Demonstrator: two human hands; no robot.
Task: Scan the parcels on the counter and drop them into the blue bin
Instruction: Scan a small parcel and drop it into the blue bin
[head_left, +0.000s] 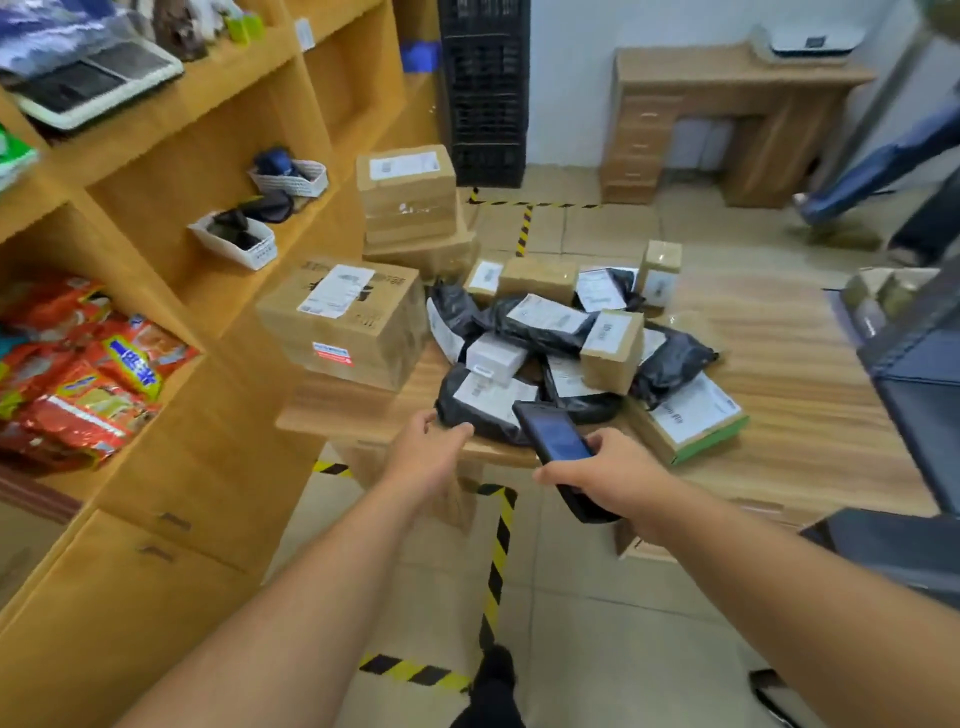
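Black-bagged and cardboard parcels (545, 332) are heaped unscanned on the counter (779, 353), the scanner (558, 447) is gripped by the right hand (608, 473), the nearest bag (467, 410) is touched by the loosely spread left hand (426, 447), and the blue bin (914, 364) is seen at the right edge.

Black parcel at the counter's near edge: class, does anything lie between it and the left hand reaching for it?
Nothing visible does. The left hand is already at the black parcel, fingers at its near edge. The right hand holds the scanner beside it, not in between.
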